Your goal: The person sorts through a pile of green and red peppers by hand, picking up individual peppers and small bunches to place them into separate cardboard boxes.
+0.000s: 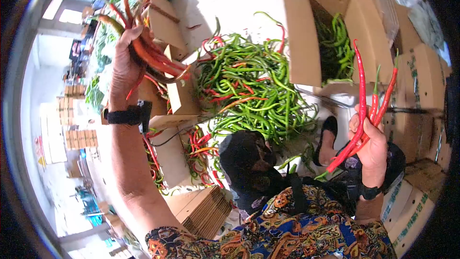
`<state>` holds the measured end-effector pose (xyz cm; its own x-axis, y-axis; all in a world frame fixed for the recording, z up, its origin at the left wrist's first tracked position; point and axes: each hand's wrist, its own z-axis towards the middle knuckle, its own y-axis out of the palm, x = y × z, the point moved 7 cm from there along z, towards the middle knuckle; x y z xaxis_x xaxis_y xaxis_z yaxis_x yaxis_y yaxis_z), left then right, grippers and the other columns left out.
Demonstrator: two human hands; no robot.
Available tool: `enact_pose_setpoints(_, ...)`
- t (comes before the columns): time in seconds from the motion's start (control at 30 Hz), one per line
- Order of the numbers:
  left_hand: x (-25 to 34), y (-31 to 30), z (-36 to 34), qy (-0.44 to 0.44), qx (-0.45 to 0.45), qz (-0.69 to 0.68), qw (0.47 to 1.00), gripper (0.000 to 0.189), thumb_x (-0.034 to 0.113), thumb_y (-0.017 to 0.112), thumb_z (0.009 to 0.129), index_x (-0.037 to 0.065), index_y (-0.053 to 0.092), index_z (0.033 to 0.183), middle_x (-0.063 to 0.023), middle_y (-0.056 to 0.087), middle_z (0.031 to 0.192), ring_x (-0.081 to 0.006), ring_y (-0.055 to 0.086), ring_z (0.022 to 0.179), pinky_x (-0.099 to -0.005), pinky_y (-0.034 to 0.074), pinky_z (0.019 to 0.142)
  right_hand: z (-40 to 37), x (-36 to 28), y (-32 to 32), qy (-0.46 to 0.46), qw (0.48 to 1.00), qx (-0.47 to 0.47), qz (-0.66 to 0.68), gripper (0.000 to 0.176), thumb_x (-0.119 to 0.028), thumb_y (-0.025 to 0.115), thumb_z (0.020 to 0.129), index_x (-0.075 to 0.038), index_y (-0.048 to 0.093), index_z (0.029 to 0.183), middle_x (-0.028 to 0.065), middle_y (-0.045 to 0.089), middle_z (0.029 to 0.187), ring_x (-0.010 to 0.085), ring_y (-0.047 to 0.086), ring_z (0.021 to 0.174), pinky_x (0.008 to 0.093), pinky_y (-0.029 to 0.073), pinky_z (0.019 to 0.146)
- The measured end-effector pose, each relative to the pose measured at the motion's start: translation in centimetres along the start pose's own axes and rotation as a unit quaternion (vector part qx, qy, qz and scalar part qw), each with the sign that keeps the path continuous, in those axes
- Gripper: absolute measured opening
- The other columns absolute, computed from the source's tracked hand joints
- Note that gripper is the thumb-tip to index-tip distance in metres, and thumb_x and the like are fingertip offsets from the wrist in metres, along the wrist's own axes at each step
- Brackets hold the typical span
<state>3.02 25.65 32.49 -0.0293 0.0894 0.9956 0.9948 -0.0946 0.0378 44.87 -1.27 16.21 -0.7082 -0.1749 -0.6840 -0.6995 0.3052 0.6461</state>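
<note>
My left hand [127, 60] is raised at the upper left, closed around a bunch of long red chili peppers [152, 53], some of them brownish or partly green. It is above an open cardboard box [181, 108] that has red peppers inside. On the right, my right hand [373, 146] grips a few long red chili peppers [362, 91], their tips pointing up and down past the fingers. Between the hands, a large heap of mostly green chili peppers [258, 86], with some red ones mixed in, lies on the pale floor.
An open cardboard box [302, 38] of green peppers stands behind the heap on the right. Flattened cardboard [206, 211] is stacked near my left elbow. Closed printed cartons [419, 79] line the right side. My shoe [329, 127] is beside the heap.
</note>
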Motion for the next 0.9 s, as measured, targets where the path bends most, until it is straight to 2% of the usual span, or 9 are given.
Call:
enact_pose_setpoints(0.2, -3.0, -13.9, -2.4, 0.036, 0.182, 0.159, 0.97, 0.028, 0.023, 0.066, 0.08, 0.001, 0.059, 0.096, -0.005, 0.06, 0.076, -0.0168, 0.058, 0.063, -0.028, 0.049, 0.061, 3.5, 3.0, 5.7, 0.037, 0.998, -0.045, -0.038, 0.037, -0.015, 0.06, 0.089, -0.001, 0.051, 0.122, 0.0074, 0.061, 0.093, 0.0129, 0.056, 0.075, 0.0205, 0.043, 0.056)
enact_pose_setpoints(0.27, -5.6, -19.6, -1.5, 0.007, 0.177, 0.269, 0.947, 0.037, 0.02, 0.068, 0.081, 0.0, 0.058, 0.111, -0.0058, 0.062, 0.084, -0.0165, 0.061, 0.077, -0.0287, 0.05, 0.065, 5.7, 4.4, 8.1, 0.058, 0.996, -0.023, -0.061, 0.033, -0.011, 0.057, 0.091, -0.003, 0.053, 0.123, 0.0047, 0.062, 0.094, 0.0117, 0.058, 0.077, 0.0213, 0.043, 0.058)
enact_pose_setpoints(0.33, -10.5, -29.3, 1.4, -0.063, 0.205, 0.509, 0.833, 0.039, 0.02, 0.069, 0.082, -0.001, 0.057, 0.112, -0.0083, 0.065, 0.089, -0.0162, 0.062, 0.08, -0.0292, 0.051, 0.065, 8.3, 6.4, 11.8, 0.073, 0.994, -0.042, -0.065, 0.032, -0.015, 0.061, 0.091, -0.006, 0.056, 0.12, 0.0016, 0.063, 0.096, 0.0088, 0.057, 0.082, 0.0226, 0.042, 0.065)
enact_pose_setpoints(0.4, -9.6, -20.8, -0.7, 0.04, 0.233, 0.387, 0.891, 0.029, 0.019, 0.068, 0.082, 0.001, 0.06, 0.104, -0.007, 0.064, 0.091, -0.0145, 0.06, 0.082, -0.0292, 0.048, 0.073, 11.1, 8.6, 14.8, 0.108, 0.982, -0.143, -0.056, 0.03, -0.018, 0.061, 0.09, -0.007, 0.058, 0.118, 0.0012, 0.065, 0.095, 0.0071, 0.056, 0.083, 0.0216, 0.042, 0.066)
enact_pose_setpoints(0.47, -10.7, -11.6, -2.8, 0.122, 0.092, 0.319, 0.935, 0.033, 0.02, 0.061, 0.089, 0.001, 0.06, 0.115, -0.0077, 0.065, 0.099, -0.0154, 0.059, 0.09, -0.03, 0.047, 0.082, 13.8, 11.3, 16.7, 0.111, 0.977, -0.174, -0.052, 0.028, -0.019, 0.061, 0.091, -0.008, 0.059, 0.116, 0.0026, 0.065, 0.095, 0.0081, 0.057, 0.081, 0.0223, 0.043, 0.066)
enact_pose_setpoints(0.57, -17.4, -0.8, -5.8, -0.035, -0.121, 0.134, 0.983, 0.055, 0.037, 0.063, 0.087, 0.0, 0.054, 0.127, -0.0107, 0.063, 0.115, -0.0178, 0.058, 0.1, -0.0312, 0.044, 0.09, 16.6, 15.0, 18.1, 0.134, 0.976, -0.171, -0.033, 0.024, -0.017, 0.063, 0.09, -0.008, 0.059, 0.112, 0.0046, 0.066, 0.096, 0.0098, 0.059, 0.082, 0.0224, 0.046, 0.066)
enact_pose_setpoints(0.67, -21.2, 5.4, -8.7, -0.094, -0.191, 0.078, 0.974, 0.034, 0.024, 0.061, 0.092, 0.0, 0.061, 0.116, -0.0042, 0.066, 0.093, -0.0111, 0.059, 0.085, -0.0259, 0.048, 0.074, 17.7, 17.8, 18.4, 0.144, 0.97, -0.191, -0.026, 0.024, -0.017, 0.063, 0.09, -0.007, 0.059, 0.111, 0.0049, 0.066, 0.097, 0.0115, 0.06, 0.083, 0.0249, 0.048, 0.068)
enact_pose_setpoints(0.77, -22.9, 3.9, -10.0, -0.147, -0.072, 0.014, 0.986, 0.026, 0.02, 0.057, 0.094, -0.001, 0.063, 0.108, -0.0006, 0.064, 0.085, -0.0069, 0.057, 0.073, -0.0228, 0.046, 0.059, 16.7, 18.5, 19.5, 0.149, 0.963, -0.222, -0.044, 0.034, -0.019, 0.062, 0.09, -0.006, 0.055, 0.121, 0.0061, 0.063, 0.113, 0.0142, 0.06, 0.098, 0.0272, 0.048, 0.081)
enact_pose_setpoints(0.9, -22.4, -0.6, -12.6, -0.079, 0.008, 0.094, 0.992, 0.027, 0.018, 0.057, 0.094, -0.002, 0.062, 0.111, -0.0024, 0.063, 0.085, -0.0088, 0.056, 0.077, -0.0226, 0.045, 0.071, 15.7, 19.7, 19.6, 0.176, 0.945, -0.273, -0.046, 0.052, -0.021, 0.062, 0.089, -0.002, 0.044, 0.134, 0.0094, 0.054, 0.131, 0.018, 0.055, 0.114, 0.0276, 0.046, 0.089)
